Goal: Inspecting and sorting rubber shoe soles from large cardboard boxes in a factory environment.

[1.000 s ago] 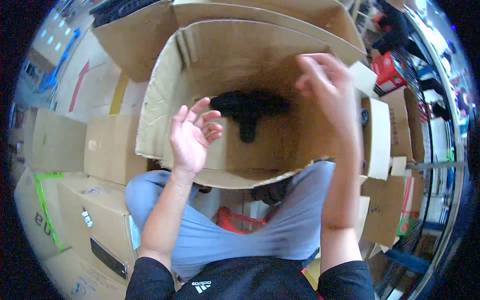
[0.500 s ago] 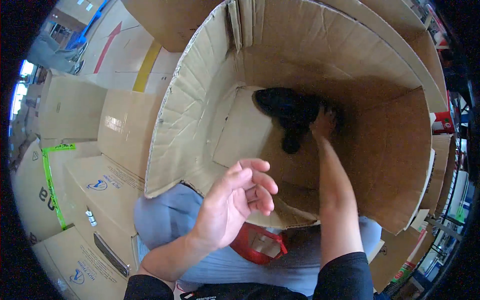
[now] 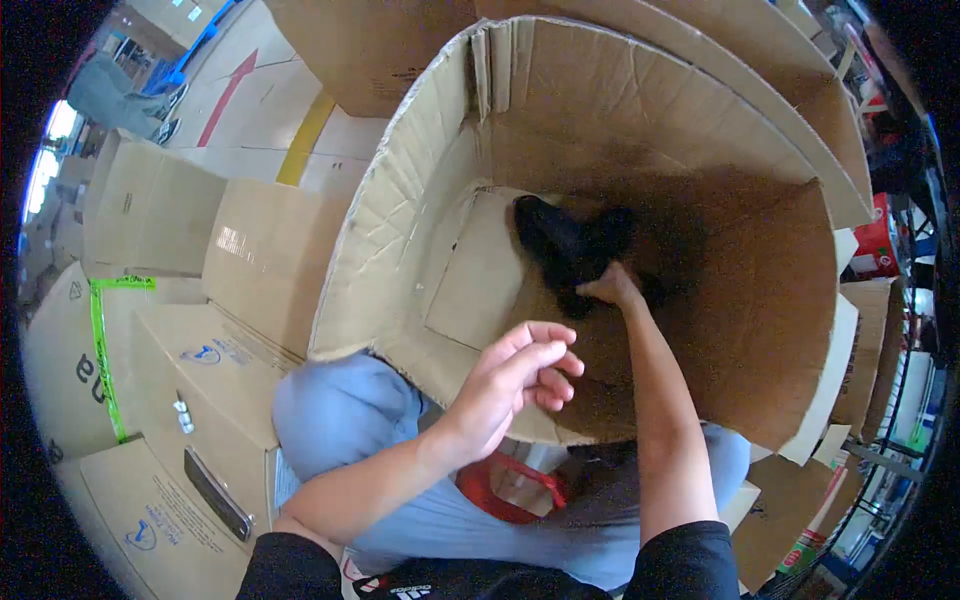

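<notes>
A large open cardboard box [image 3: 640,120] stands in front of me, its wide mouth facing me. On its shaded bottom lies a black, lobed bundle [image 3: 560,240]; the dark keeps me from telling its kind. Reaching deep inside, my right hand [image 3: 612,286] closes its fingers on the near edge of that bundle. My left hand [image 3: 520,380] hovers over the box's near rim, above my lap. Its fingers are loosely curled and apart, with nothing in them.
At left, closed cartons [image 3: 260,260] carry a dark phone-like slab [image 3: 217,495] and a small white bottle [image 3: 183,412]. A red-rimmed object [image 3: 500,490] sits between my legs. Wire shelving [image 3: 885,440] stands at right. Far left, another person's legs [image 3: 120,100] show.
My right hand has come nearer and slightly left, and the black bundle has changed shape. My left hand has shifted a little right. The whole view has tilted slightly.
</notes>
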Demonstrator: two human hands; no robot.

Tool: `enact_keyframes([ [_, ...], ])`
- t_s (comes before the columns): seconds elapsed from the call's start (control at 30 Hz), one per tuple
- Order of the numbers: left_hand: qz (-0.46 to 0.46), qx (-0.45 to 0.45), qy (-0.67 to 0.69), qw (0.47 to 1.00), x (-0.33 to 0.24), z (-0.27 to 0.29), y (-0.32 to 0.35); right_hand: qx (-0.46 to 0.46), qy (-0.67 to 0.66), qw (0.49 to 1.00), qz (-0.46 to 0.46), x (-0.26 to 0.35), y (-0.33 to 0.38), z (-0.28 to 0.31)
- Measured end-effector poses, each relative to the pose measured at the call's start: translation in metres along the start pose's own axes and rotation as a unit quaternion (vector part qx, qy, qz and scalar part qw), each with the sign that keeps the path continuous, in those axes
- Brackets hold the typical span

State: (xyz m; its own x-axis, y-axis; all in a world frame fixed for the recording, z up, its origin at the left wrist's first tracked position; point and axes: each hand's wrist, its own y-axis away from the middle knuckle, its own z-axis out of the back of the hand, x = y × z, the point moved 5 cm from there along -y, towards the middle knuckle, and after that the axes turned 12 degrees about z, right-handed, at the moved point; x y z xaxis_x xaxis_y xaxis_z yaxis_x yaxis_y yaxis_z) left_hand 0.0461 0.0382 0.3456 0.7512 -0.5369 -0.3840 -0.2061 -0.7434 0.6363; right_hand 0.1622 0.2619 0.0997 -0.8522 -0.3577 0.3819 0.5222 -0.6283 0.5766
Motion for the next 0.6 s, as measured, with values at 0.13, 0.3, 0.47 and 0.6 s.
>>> enact_keyframes([
  [0.13,-0.048,-0.127,-0.046,0.99,0.016,0.022,-0.018,0.088,-0.434,0.896,0.035,0.056,0.069,0.017],
  [0.3,-0.099,-0.248,-0.043,0.963,0.022,0.029,-0.032,0.188,-0.593,0.773,0.125,0.118,0.173,0.06],
  [0.47,-0.164,-0.036,-0.137,0.976,0.014,0.004,-0.025,0.163,-0.659,0.695,0.235,0.12,0.261,0.062],
  [0.6,-0.323,-0.116,-0.412,0.844,0.028,-0.004,-0.014,-0.142,-0.514,0.794,0.291,0.094,0.252,0.089],
])
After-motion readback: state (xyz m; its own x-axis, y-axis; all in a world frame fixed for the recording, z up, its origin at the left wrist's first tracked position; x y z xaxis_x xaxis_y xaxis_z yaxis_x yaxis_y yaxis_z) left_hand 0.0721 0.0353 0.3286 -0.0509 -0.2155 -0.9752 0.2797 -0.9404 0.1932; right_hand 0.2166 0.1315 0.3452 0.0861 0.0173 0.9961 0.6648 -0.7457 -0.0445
